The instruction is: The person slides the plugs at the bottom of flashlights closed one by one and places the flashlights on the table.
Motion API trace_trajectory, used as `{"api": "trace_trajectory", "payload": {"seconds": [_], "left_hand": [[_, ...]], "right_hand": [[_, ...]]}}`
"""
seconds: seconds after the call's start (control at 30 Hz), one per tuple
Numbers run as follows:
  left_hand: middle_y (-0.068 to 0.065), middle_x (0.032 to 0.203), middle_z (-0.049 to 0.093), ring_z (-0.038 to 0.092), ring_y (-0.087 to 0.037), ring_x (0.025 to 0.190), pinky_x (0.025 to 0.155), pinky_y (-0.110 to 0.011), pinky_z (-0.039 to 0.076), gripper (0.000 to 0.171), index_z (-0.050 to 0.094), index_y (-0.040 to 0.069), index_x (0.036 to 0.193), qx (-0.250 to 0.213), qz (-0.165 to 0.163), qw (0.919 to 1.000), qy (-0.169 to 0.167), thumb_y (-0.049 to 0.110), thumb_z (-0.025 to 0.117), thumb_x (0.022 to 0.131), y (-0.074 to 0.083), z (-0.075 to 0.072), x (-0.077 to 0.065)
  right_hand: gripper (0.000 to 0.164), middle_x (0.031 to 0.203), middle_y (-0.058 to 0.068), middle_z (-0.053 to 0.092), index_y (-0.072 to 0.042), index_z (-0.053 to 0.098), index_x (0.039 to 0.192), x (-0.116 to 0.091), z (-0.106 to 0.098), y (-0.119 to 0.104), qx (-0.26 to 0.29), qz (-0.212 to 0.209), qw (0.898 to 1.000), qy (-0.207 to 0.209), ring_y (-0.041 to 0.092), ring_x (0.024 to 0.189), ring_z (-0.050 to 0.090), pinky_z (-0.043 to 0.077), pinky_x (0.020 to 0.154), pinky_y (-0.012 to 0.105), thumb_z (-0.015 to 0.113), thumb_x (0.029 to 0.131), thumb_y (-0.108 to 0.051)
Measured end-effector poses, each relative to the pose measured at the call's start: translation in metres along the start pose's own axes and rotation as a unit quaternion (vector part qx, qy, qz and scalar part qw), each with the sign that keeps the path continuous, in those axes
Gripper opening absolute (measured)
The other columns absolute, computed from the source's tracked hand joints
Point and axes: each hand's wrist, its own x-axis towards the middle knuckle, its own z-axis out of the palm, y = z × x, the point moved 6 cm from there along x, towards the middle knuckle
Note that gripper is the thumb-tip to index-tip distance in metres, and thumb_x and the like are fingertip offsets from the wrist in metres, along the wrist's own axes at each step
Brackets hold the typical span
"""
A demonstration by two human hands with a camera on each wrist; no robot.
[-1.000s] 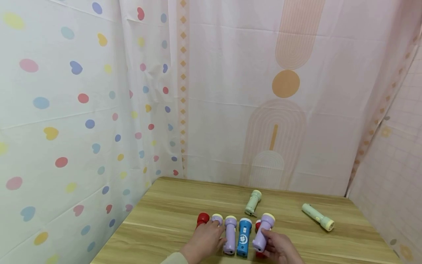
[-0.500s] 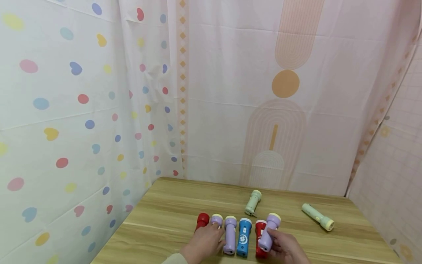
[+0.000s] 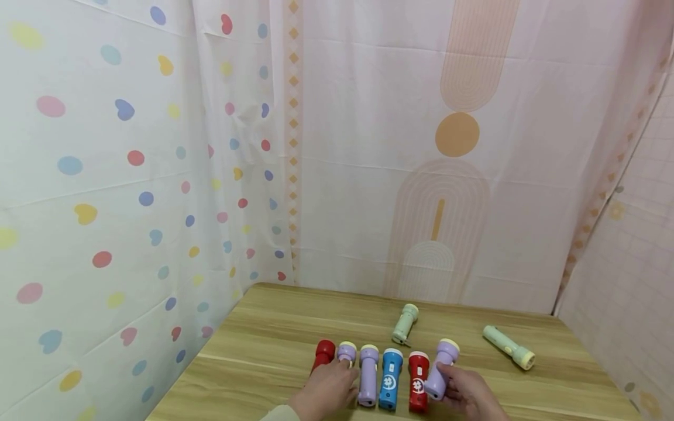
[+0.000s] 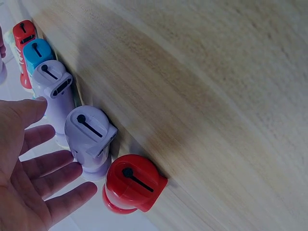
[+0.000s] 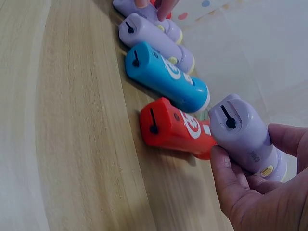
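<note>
My right hand grips a lilac flashlight between thumb and fingers, raised beside the row and tilted. Just left of it lies a red flashlight with a white print. A blue flashlight and a lilac one follow further left. My left hand has its fingers stretched out, their tips at a second lilac flashlight in the row. At the row's left end is a plain red flashlight, partly covered by the hand in the head view.
Farther back on the wooden table lies a pale green flashlight. Another green flashlight lies at the right, pointing toward the front right. Patterned curtains hang behind and beside the table.
My right hand has carried the lilac flashlight to the right, off the red flashlight, which now shows fully. My left hand has hardly moved.
</note>
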Motion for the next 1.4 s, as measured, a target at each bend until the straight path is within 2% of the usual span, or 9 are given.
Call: {"api": "trace_trajectory", "payload": {"seconds": [0.2, 0.37, 0.63, 0.83, 1.03, 1.17, 1.4], "left_hand": [[0.001, 0.085, 0.06, 0.054, -0.015, 0.074, 0.058, -0.032, 0.048, 0.021, 0.072, 0.018, 0.096, 0.01, -0.004, 0.9994, 0.035, 0.037, 0.075, 0.087, -0.002, -0.002, -0.002], [-0.001, 0.085, 0.06, 0.057, -0.018, 0.075, 0.059, -0.033, 0.048, 0.022, 0.07, 0.017, 0.088, 0.027, -0.003, 0.9969, 0.073, 0.037, 0.077, 0.085, -0.004, -0.003, -0.006], [0.0, 0.086, 0.057, 0.054, -0.016, 0.074, 0.061, -0.033, 0.048, 0.019, 0.068, 0.016, 0.088, 0.008, -0.02, 0.9994, 0.027, 0.034, 0.076, 0.087, -0.006, 0.002, -0.005], [-0.001, 0.085, 0.057, 0.056, -0.016, 0.072, 0.057, -0.032, 0.048, 0.016, 0.068, 0.016, 0.085, 0.033, -0.019, 0.9982, 0.047, 0.03, 0.077, 0.085, -0.006, 0.002, -0.006], [-0.002, 0.082, 0.056, 0.055, -0.017, 0.069, 0.055, -0.032, 0.048, 0.015, 0.068, 0.013, 0.082, 0.037, -0.023, 0.9969, 0.066, 0.026, 0.077, 0.084, -0.007, 0.002, -0.007], [-0.003, 0.081, 0.056, 0.055, -0.018, 0.068, 0.054, -0.032, 0.048, 0.017, 0.067, 0.012, 0.082, 0.048, -0.024, 0.9954, 0.08, 0.026, 0.077, 0.083, -0.007, 0.001, -0.008], [-0.003, 0.079, 0.057, 0.056, -0.018, 0.068, 0.052, -0.032, 0.047, 0.019, 0.067, 0.013, 0.082, 0.059, -0.024, 0.9944, 0.084, 0.029, 0.077, 0.084, -0.007, 0.0, -0.008]], "right_hand": [[0.051, 0.088, 0.021, 0.065, 0.025, 0.038, 0.123, 0.001, -0.004, -0.002, -0.004, -0.005, 1.0, -0.004, 0.024, 0.079, 0.065, 0.057, 0.078, 0.04, 0.059, 0.097, -0.013], [0.052, 0.091, 0.023, 0.065, 0.026, 0.036, 0.123, 0.003, -0.01, -0.003, -0.018, -0.019, 1.0, -0.01, 0.026, 0.081, 0.065, 0.056, 0.081, 0.042, 0.058, 0.098, -0.014], [0.056, 0.096, 0.029, 0.063, 0.027, 0.035, 0.124, 0.007, -0.018, -0.005, -0.062, -0.045, 0.997, -0.015, 0.028, 0.084, 0.065, 0.055, 0.081, 0.047, 0.059, 0.096, -0.015], [0.047, 0.092, 0.025, 0.063, 0.025, 0.04, 0.118, 0.012, -0.023, -0.003, -0.102, -0.045, 0.994, -0.012, 0.027, 0.081, 0.065, 0.056, 0.08, 0.046, 0.058, 0.096, -0.012], [0.04, 0.085, 0.019, 0.063, 0.023, 0.046, 0.109, 0.015, -0.028, -0.001, -0.144, -0.041, 0.989, 0.006, 0.026, 0.077, 0.064, 0.056, 0.074, 0.04, 0.058, 0.095, -0.013], [0.042, 0.087, 0.021, 0.062, 0.024, 0.044, 0.111, 0.016, -0.031, -0.002, -0.169, -0.033, 0.985, 0.008, 0.029, 0.081, 0.064, 0.055, 0.076, 0.04, 0.057, 0.096, -0.013], [0.042, 0.088, 0.023, 0.061, 0.026, 0.045, 0.111, 0.018, -0.032, -0.003, -0.189, -0.035, 0.981, 0.014, 0.03, 0.081, 0.063, 0.056, 0.076, 0.042, 0.057, 0.094, -0.01]]}}
